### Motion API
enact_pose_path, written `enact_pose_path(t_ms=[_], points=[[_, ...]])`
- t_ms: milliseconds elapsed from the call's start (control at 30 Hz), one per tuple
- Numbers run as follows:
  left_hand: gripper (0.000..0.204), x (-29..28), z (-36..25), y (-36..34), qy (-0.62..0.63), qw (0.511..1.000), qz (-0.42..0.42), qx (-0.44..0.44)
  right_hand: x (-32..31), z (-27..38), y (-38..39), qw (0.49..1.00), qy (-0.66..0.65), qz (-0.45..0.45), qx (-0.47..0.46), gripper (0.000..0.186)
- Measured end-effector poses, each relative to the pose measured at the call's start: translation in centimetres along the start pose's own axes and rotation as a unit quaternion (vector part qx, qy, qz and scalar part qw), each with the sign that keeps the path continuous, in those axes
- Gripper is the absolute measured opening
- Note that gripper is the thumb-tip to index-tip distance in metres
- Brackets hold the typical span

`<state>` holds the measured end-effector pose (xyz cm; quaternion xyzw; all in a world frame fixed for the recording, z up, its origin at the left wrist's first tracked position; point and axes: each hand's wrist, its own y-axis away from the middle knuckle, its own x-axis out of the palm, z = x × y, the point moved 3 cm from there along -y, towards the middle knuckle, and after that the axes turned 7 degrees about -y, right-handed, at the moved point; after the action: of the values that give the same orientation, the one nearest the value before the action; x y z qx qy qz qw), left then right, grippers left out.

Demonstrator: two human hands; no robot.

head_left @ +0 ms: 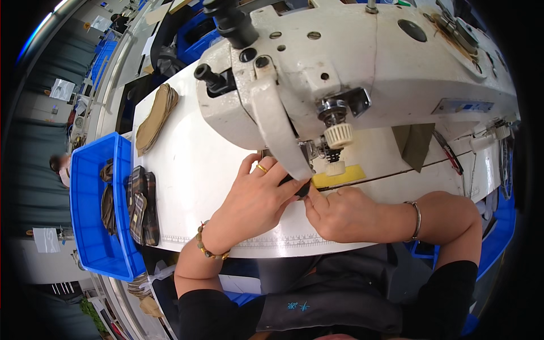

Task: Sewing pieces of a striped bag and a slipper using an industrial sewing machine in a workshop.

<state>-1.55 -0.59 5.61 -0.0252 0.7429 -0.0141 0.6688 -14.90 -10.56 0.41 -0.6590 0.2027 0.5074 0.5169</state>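
Observation:
A white sewing machine (385, 68) stands over a white work table (190, 187), and both my hands are close together below its needle area. My left hand (255, 195), with a ring and a beaded bracelet, has its fingers bent round a small dark piece (303, 190), probably cloth. From the right, my right hand (343, 215) is curled, thumb and forefinger pinched at the edge of that same piece. The machine's head and my fingers hide most of the piece and the needle. A yellow strip (340, 177) lies just beyond my right hand.
Left of the table stands a blue bin (85, 209) with dark pieces in it. Beside it are plaid cloth pieces (148, 209); farther back lies a stack of brown sole-shaped pieces (157, 119). An olive cloth piece (413, 144) and red-and-black snips (447, 153) lie at right.

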Motion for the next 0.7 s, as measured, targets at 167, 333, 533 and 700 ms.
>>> enact_pose_path(t_ms=[167,333,533,700], points=[[0.041,0.3,0.3,0.1,0.003,1.0,0.012,-0.002,0.3,0.0,0.1,1.0,-0.017,-0.001,0.006,0.026],[0.04,0.8,1.5,-0.6,-0.001,1.0,-0.014,-0.019,0.8,-1.3,-0.2,1.0,0.007,-0.01,0.027,0.028],[0.033,1.6,3.1,-1.3,-0.013,0.996,-0.076,-0.037,1.1,-2.6,-0.7,0.998,0.01,-0.02,0.064,0.035],[0.03,2.0,3.8,-1.5,0.02,0.994,-0.101,-0.032,1.1,-3.0,-0.6,0.997,0.002,-0.005,0.078,0.038]])
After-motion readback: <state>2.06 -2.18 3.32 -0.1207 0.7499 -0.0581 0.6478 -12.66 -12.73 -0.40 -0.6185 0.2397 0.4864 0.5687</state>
